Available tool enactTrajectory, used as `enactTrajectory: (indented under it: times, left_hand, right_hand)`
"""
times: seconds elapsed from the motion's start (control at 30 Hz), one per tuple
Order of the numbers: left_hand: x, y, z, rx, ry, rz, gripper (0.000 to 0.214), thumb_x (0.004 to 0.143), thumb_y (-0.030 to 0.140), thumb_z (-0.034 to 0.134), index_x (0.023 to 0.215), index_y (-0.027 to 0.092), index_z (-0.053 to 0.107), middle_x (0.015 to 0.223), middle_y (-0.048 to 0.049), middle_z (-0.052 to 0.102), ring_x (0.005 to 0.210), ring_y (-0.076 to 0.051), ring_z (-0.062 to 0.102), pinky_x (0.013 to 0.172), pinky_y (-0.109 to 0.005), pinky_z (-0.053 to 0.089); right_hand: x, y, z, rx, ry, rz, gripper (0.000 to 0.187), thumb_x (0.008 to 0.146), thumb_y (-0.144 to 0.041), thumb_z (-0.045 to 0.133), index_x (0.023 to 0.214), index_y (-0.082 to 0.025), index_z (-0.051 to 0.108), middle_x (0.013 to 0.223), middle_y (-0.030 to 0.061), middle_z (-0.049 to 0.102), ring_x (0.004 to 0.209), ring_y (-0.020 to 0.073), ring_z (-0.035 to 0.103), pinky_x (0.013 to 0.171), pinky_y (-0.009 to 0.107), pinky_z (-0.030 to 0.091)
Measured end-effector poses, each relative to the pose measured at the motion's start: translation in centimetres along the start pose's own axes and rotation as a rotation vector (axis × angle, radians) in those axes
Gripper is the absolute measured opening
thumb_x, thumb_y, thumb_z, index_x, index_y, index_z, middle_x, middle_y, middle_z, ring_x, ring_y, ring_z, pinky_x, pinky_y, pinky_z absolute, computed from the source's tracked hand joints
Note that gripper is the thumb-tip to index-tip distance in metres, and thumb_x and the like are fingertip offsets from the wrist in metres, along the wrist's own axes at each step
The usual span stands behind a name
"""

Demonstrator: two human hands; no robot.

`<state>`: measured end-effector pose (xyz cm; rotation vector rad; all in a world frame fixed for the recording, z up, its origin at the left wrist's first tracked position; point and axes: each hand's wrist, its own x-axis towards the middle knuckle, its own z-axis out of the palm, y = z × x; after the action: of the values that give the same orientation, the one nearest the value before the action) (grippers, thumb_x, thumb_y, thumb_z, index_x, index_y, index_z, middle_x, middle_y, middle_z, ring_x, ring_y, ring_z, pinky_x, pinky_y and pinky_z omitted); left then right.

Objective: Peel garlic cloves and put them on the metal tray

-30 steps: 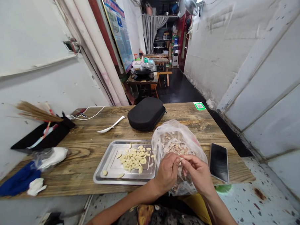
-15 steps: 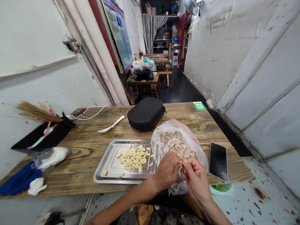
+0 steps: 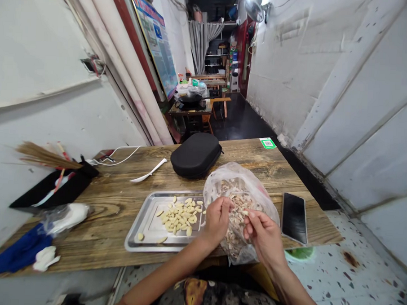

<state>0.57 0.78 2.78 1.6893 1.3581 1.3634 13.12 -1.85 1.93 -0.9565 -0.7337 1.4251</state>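
Note:
Over a clear plastic bag (image 3: 267, 193), my right hand (image 3: 264, 231) pinches a pale garlic clove (image 3: 245, 213) between thumb and fingertips. My left hand (image 3: 218, 220) is closed in a pinch just left of it, apart from the clove; anything in its fingertips is too small to make out. Papery garlic skins (image 3: 235, 241) fill the bag beneath both hands. Left of the bag, a metal tray (image 3: 136, 221) carries a pile of peeled garlic cloves (image 3: 180, 216), with a couple lying apart near its front left.
A black zip case (image 3: 195, 155) lies behind the tray and bag, with a white spoon (image 3: 148, 170) to its left. On the right rests a phone (image 3: 294, 218). A blue cloth (image 3: 20, 250) and a black holder with sticks (image 3: 53, 184) occupy the wooden table's (image 3: 108, 236) left end.
My hands have come apart; they were fingertip to fingertip. The left moved slightly left, and the clove now shows in my right fingers. The view shifted a little.

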Motion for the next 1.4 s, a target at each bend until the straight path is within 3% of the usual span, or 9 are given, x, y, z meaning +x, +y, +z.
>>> enactTrajectory:
  times: [0.07,0.2,0.3,0.5,0.73,0.87,1.07,1.27,1.4]
  left_hand:
    - [0.0,0.5,-0.1,0.011,-0.133,-0.021,0.044,0.093,0.036,0.029,0.06,0.016,0.051,0.057,0.0005,0.05,0.057,-0.012,0.049,0.06,-0.024,0.038]
    - [-0.2,1.2,0.2,-0.042,-0.31,0.01,0.043,0.093,0.036,0.025,0.062,0.017,0.048,0.058,0.0008,0.049,0.057,-0.012,0.046,0.057,-0.024,0.036]
    - [-0.5,1.2,0.6,-0.006,-0.269,0.096,0.037,0.093,0.031,0.028,0.063,0.017,0.046,0.059,0.0008,0.045,0.058,-0.012,0.043,0.057,-0.025,0.034]
    - [-1.1,0.5,1.3,0.097,-0.226,0.365,0.03,0.09,0.023,0.032,0.063,0.018,0.043,0.061,-0.0011,0.042,0.063,-0.014,0.041,0.063,-0.028,0.034]
    - [-1.5,0.4,1.5,-0.052,-0.229,0.096,0.036,0.093,0.03,0.028,0.066,0.016,0.049,0.064,-0.0011,0.05,0.063,-0.013,0.049,0.062,-0.025,0.037]
    - [-1.4,0.5,1.3,-0.077,-0.201,0.035,0.04,0.092,0.035,0.029,0.064,0.016,0.05,0.06,-0.0003,0.052,0.06,-0.012,0.049,0.061,-0.025,0.038]
    - [-1.0,0.4,0.6,-0.078,-0.144,-0.036,0.044,0.093,0.036,0.025,0.066,0.016,0.052,0.06,-0.0009,0.052,0.059,-0.013,0.049,0.059,-0.025,0.039]
    - [-0.4,0.2,-0.5,0.169,-0.261,0.377,0.023,0.089,0.028,0.039,0.079,0.015,0.055,0.072,-0.0048,0.055,0.071,-0.016,0.049,0.069,-0.029,0.04]
    - [-0.6,0.7,-0.3,0.126,-0.279,0.331,0.019,0.089,0.023,0.041,0.084,0.015,0.057,0.075,-0.0049,0.058,0.071,-0.015,0.052,0.068,-0.027,0.042]
  right_hand:
    - [0.2,0.3,-0.3,-0.096,0.014,-0.082,0.023,0.076,-0.038,0.063,0.088,-0.018,0.065,0.057,-0.0031,0.052,0.047,0.0087,0.046,0.047,0.023,0.037]
    - [0.2,0.5,-0.6,-0.367,0.012,-0.252,0.021,0.08,-0.034,0.059,0.092,-0.019,0.065,0.063,-0.0008,0.057,0.054,0.0116,0.048,0.055,0.025,0.039]
    - [-0.2,0.2,-0.4,-0.5,0.0,-0.339,0.018,0.08,-0.034,0.058,0.086,-0.019,0.065,0.075,0.0025,0.061,0.062,0.0137,0.05,0.059,0.026,0.041]
    - [-0.7,0.0,0.0,-0.503,0.101,-0.313,0.026,0.083,-0.04,0.052,0.069,-0.018,0.055,0.062,-0.0014,0.051,0.059,0.0114,0.045,0.055,0.023,0.037]
    - [0.7,-0.5,-0.1,-0.077,-0.026,-0.013,0.032,0.08,-0.049,0.053,0.074,-0.018,0.057,0.047,-0.0066,0.039,0.041,0.0068,0.033,0.04,0.02,0.027]
    - [0.6,-0.9,-0.7,-0.237,-0.106,-0.071,0.03,0.074,-0.041,0.064,0.091,-0.017,0.064,0.058,-0.0015,0.055,0.05,0.0102,0.047,0.049,0.024,0.039]
    - [0.5,-0.6,-1.1,-0.25,-0.118,-0.092,0.021,0.074,-0.037,0.065,0.083,-0.018,0.065,0.055,-0.0026,0.054,0.048,0.0098,0.047,0.048,0.023,0.039]
    - [0.4,0.0,-0.9,-0.142,-0.072,-0.073,0.024,0.074,-0.04,0.065,0.072,-0.017,0.06,0.052,-0.0047,0.047,0.044,0.008,0.041,0.043,0.022,0.033]
    - [-0.1,0.0,-0.6,-0.329,0.009,-0.183,0.024,0.079,-0.041,0.058,0.072,-0.018,0.058,0.053,-0.0045,0.047,0.048,0.0089,0.04,0.046,0.022,0.032]
